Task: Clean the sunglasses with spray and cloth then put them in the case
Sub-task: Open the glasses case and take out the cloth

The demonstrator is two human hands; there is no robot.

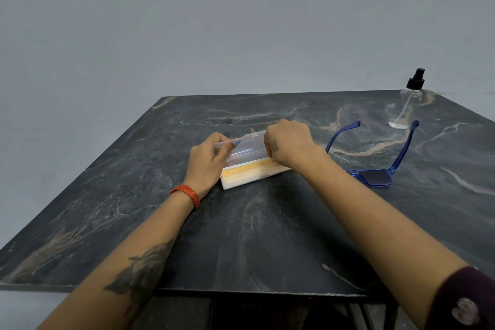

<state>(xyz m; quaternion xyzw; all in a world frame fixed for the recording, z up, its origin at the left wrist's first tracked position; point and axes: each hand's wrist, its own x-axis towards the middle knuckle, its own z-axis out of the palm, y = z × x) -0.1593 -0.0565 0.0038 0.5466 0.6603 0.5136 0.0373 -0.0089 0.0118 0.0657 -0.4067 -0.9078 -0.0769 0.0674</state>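
Dark marble worktop [241, 236] carries everything: your left hand [206, 161] and right hand [289, 142] have fingers clamped on the clear packet [249, 161]; blue sunglasses [375, 169] lie just right, near the spray bottle [407, 104].

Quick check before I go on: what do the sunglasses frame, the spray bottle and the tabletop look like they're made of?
Sunglasses: glossy translucent blue plastic, going by the light passing through the arms; lenses dark tinted.
Spray bottle: clear and see-through, probably plastic though glass is possible; black pump top looks like plastic.
Tabletop: dark stone-look slab with pale and tan veins, fairly matt; real marble or laminate cannot be told.
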